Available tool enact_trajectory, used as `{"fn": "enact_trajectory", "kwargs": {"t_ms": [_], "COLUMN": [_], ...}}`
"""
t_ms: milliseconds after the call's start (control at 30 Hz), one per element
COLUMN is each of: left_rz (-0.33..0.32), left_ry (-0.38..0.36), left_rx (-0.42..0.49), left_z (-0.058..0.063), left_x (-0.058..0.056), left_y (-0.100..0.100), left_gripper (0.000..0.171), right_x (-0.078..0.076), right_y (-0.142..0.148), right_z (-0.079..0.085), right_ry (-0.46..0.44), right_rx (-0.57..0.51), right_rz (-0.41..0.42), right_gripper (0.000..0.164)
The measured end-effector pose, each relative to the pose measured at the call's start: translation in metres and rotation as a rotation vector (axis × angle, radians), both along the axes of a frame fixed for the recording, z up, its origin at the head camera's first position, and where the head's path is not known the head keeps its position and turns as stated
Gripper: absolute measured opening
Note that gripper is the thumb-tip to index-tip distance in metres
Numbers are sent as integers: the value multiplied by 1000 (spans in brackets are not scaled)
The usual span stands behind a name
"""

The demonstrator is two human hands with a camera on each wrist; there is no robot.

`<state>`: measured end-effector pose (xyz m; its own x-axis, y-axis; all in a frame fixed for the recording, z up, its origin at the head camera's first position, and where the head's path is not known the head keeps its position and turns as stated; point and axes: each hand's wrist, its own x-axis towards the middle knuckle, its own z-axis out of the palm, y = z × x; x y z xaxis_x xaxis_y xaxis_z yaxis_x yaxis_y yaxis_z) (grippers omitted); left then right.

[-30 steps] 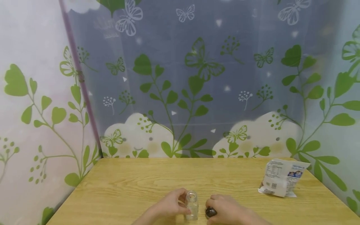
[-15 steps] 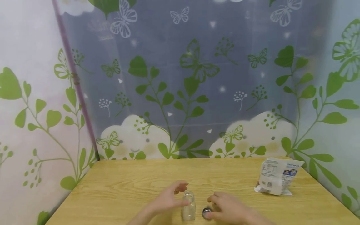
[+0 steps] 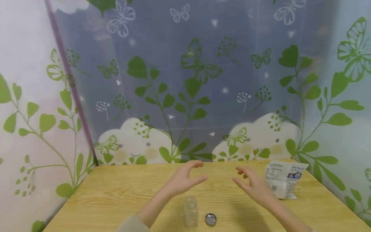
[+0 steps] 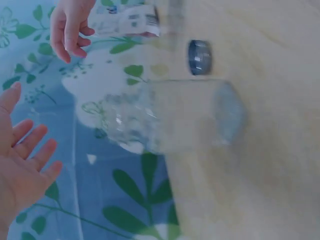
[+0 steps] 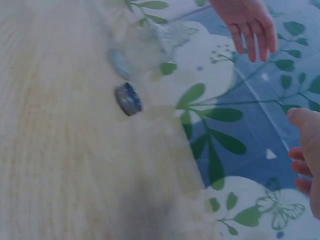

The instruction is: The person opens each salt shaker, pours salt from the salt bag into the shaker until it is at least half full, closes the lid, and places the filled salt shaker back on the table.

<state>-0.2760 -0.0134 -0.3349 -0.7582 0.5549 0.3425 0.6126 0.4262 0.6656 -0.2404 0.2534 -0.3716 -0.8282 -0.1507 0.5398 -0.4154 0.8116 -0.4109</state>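
Observation:
A clear glass bottle (image 3: 191, 212) stands upright and uncapped near the front of the table. Just to its right lies a dark metallic screw cap (image 3: 210, 219). My left hand (image 3: 185, 178) is raised above and beyond the bottle, thumb and fingers spread, holding nothing. Opposite it, my right hand (image 3: 252, 187) hovers over the table with fingers relaxed and bent a little, also holding nothing. In the left wrist view, the bottle (image 4: 175, 115) appears blurred beside the cap (image 4: 200, 57). The right wrist view shows the cap (image 5: 128, 99) apart from both hands.
A white printed packet (image 3: 282, 180) stands at the right rear of the wooden table (image 3: 130, 190), partly behind my right hand. Along the table's far edge hangs a blue backdrop (image 3: 162, 96) with leaves and butterflies, joined by pale side panels.
Both hands have let go, the left of the bottle and the right of the cap. They have lifted and moved forward, away from both things, which stay on the table.

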Motion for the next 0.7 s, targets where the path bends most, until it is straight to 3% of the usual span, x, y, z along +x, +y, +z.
{"fn": "enact_trajectory", "kwargs": {"t_ms": [167, 300, 400, 567, 700], "left_rz": [12, 11, 9, -11, -35], "left_ry": [57, 99, 115, 141, 227], "left_rx": [-69, -98, -115, -151, -212], "left_z": [19, 31, 36, 40, 44], "left_x": [-6, -9, -11, -17, -20], "left_y": [22, 42, 58, 84, 108], "left_gripper": [49, 47, 47, 46, 45], "right_x": [0, -1, -1, 3, 7], "right_y": [29, 53, 70, 95, 112], "right_z": [16, 18, 18, 21, 21], "right_ry": [160, 351, 433, 410, 328], "right_rx": [-87, -147, -197, -307, -441], "right_rz": [-82, -131, -171, -274, -392], "right_gripper": [38, 31, 29, 25, 24]}}
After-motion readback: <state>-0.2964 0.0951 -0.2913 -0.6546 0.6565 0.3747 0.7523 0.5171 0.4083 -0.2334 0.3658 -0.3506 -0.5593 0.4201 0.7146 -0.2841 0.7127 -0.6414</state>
